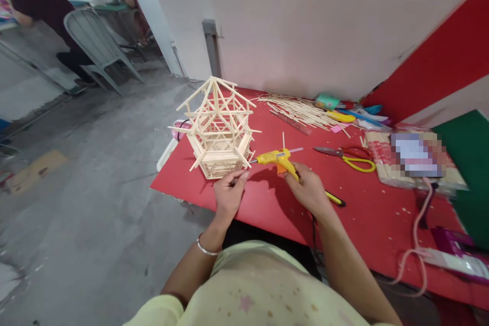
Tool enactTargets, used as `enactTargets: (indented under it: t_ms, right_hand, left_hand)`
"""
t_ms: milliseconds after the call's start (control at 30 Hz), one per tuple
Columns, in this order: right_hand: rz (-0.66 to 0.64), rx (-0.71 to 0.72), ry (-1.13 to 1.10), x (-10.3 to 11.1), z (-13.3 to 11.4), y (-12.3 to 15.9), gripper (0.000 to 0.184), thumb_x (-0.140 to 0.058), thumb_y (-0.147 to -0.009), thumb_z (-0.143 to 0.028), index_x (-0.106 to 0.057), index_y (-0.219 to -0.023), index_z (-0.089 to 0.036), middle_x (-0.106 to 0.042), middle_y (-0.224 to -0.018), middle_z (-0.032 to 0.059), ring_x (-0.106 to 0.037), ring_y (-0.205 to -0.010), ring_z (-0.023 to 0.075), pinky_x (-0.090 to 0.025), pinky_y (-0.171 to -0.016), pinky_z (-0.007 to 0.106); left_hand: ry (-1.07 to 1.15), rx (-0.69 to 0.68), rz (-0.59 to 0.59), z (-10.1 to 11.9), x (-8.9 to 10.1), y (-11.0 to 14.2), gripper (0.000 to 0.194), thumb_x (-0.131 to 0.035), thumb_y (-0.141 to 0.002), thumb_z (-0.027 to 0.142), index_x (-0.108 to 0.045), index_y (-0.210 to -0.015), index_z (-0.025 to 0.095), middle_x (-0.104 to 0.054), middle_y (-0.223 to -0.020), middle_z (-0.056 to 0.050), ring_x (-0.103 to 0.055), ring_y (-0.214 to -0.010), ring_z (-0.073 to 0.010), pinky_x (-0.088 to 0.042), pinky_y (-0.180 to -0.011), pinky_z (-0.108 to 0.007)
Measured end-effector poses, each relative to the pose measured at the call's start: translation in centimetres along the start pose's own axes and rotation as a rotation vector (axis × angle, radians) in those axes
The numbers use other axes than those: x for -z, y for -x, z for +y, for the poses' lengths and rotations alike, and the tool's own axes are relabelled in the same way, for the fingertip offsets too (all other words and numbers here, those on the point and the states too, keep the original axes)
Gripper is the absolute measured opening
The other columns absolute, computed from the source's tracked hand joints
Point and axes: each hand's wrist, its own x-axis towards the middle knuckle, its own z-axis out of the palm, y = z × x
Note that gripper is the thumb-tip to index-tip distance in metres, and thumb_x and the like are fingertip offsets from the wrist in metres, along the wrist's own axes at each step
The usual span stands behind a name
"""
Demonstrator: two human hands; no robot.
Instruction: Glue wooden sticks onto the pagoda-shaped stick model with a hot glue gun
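Note:
A pavilion-shaped model [219, 155] built of thin wooden sticks stands at the left of the red tabletop [263, 204], its pointed roof frame upward. My left hand [230, 193] is at the model's lower front edge, thumb and fingers closed in a pinch; what lies between them is too small to make out. In my right hand [309, 188] is a yellow hot glue gun [277, 157], gripped by its handle. Its nozzle points left, close to the model's lower right corner, just above my left fingertips. A clear glue stick [296, 150] sticks out of its back.
Loose wooden sticks [301, 112] and a ruler [292, 123] lie behind the glue gun. Scissors [349, 157], a utility knife [335, 198] and a phone [418, 155] on stick packs [382, 168] are at the right. A white board [275, 35] stands behind; a person sits far left.

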Motion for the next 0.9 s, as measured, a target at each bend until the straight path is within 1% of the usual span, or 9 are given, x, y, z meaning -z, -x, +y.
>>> enactTargets:
  t_ms: [133,267,367,467,600,667,733,800,900]
  right_hand:
    - [0.011,0.015,-0.053,-1.1,-0.9,-0.2,0.028,-0.051,-0.09,-0.035,-0.068,-0.109,-0.022,-0.071,-0.104,0.0072,-0.065,-0.093,0.023,-0.045,-0.082,0.033]
    - [0.013,0.051,-0.097,-1.4,-1.5,0.3,0.03,-0.052,-0.091,-0.036,-0.068,-0.112,-0.022,-0.071,-0.105,0.0068,-0.065,-0.094,0.0231,-0.046,-0.084,0.034]
    - [0.01,0.087,-0.155,-0.8,-1.8,1.2,0.031,-0.053,-0.09,-0.038,-0.07,-0.11,-0.021,-0.072,-0.1,0.0057,-0.064,-0.089,0.0223,-0.047,-0.082,0.034]
    - [-0.027,0.043,-0.238,0.5,-1.2,2.5,0.034,-0.055,-0.089,-0.041,-0.071,-0.11,-0.02,-0.074,-0.097,0.0046,-0.066,-0.085,0.0213,-0.049,-0.079,0.032]
    - [-0.093,-0.085,-0.309,3.4,2.4,4.0,0.046,-0.065,-0.082,-0.051,-0.072,-0.116,-0.02,-0.076,-0.106,0.0049,-0.069,-0.093,0.0239,-0.052,-0.082,0.032]
    - [-0.01,-0.165,-0.269,4.8,5.3,4.3,0.05,-0.063,-0.083,-0.054,-0.071,-0.119,-0.02,-0.075,-0.11,0.0052,-0.069,-0.097,0.0254,-0.051,-0.085,0.033]
    - [0.146,-0.275,-0.073,5.9,8.2,4.0,0.05,-0.059,-0.083,-0.054,-0.071,-0.118,-0.021,-0.075,-0.107,0.0066,-0.068,-0.096,0.0268,-0.05,-0.082,0.034]
    - [0.216,-0.397,0.111,6.5,11.1,3.4,0.05,-0.059,-0.081,-0.054,-0.072,-0.117,-0.022,-0.076,-0.098,0.0077,-0.068,-0.089,0.0273,-0.048,-0.075,0.034]
    - [0.236,-0.476,0.119,6.8,15.2,2.5,0.048,-0.058,-0.081,-0.053,-0.073,-0.113,-0.021,-0.074,-0.084,0.0065,-0.067,-0.076,0.0246,-0.045,-0.068,0.033]
  left_hand:
    - [-0.005,0.004,0.002,0.0,0.0,0.2,0.026,-0.078,-0.076,0.041,-0.08,-0.085,0.016,-0.059,-0.056,0.003,-0.046,-0.051,-0.0085,-0.04,-0.05,-0.02]
    - [0.008,0.031,-0.019,-0.3,-0.1,0.2,0.025,-0.078,-0.077,0.04,-0.08,-0.084,0.016,-0.054,-0.053,0.004,-0.041,-0.049,-0.0072,-0.037,-0.048,-0.02]
    - [0.034,0.036,-0.008,-0.8,-0.1,0.1,0.027,-0.079,-0.075,0.041,-0.08,-0.083,0.016,-0.056,-0.055,0.004,-0.042,-0.049,-0.0071,-0.038,-0.049,-0.02]
    - [0.024,0.034,-0.011,-1.1,0.1,0.0,0.027,-0.079,-0.075,0.042,-0.079,-0.081,0.016,-0.054,-0.053,0.004,-0.041,-0.048,-0.0073,-0.036,-0.047,-0.02]
    - [-0.088,-0.026,-0.028,-1.4,0.5,0.4,0.025,-0.079,-0.077,0.04,-0.073,-0.071,0.017,-0.05,-0.051,0.005,-0.043,-0.048,-0.0077,-0.038,-0.048,-0.02]
    - [-0.192,-0.115,-0.068,-1.5,0.3,0.9,0.03,-0.079,-0.079,0.041,-0.068,-0.064,0.017,-0.052,-0.052,0.004,-0.046,-0.05,-0.0086,-0.04,-0.052,-0.021]
    - [-0.325,-0.24,-0.177,-1.8,-0.3,1.4,0.035,-0.076,-0.084,0.042,-0.065,-0.06,0.018,-0.057,-0.055,0.002,-0.051,-0.054,-0.0102,-0.043,-0.057,-0.023]
    - [-0.431,-0.355,-0.298,-2.2,-1.1,1.8,0.032,-0.067,-0.092,0.04,-0.07,-0.068,0.019,-0.065,-0.063,-0.001,-0.059,-0.061,-0.0127,-0.045,-0.064,-0.024]
    - [-0.472,-0.417,-0.37,-2.8,-1.9,2.3,0.023,-0.057,-0.098,0.032,-0.075,-0.092,0.021,-0.075,-0.082,-0.005,-0.066,-0.074,-0.0146,-0.047,-0.071,-0.025]
